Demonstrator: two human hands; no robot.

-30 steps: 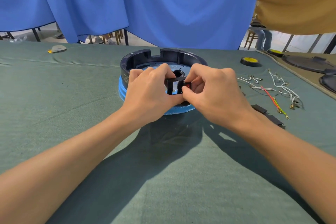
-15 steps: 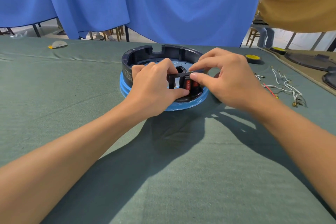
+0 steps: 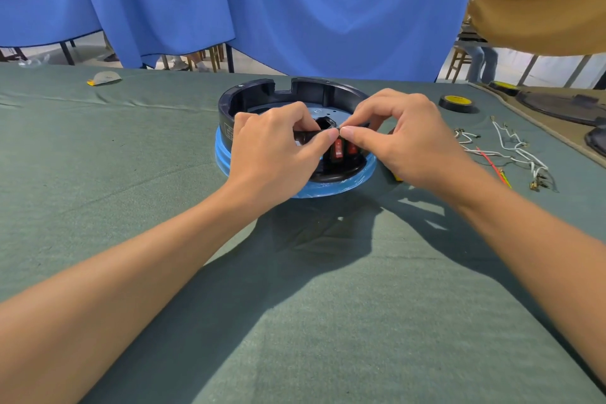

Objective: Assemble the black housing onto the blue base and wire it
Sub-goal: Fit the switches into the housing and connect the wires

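- Whereas a second ago the switch piece [image 3: 337, 150] was held clear, it now sits in the near gap of the black housing [image 3: 311, 88] — itself on the blue base [image 3: 328, 189].
- The left hand [image 3: 272, 151] grips it; the right hand [image 3: 410, 141] pinches its top.
- The wires [image 3: 511, 149] lie apart — wiring remains.

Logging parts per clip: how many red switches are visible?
2: one red switch, another beside it, in the black bracket gripped by left hand and right hand; hands may hide more.
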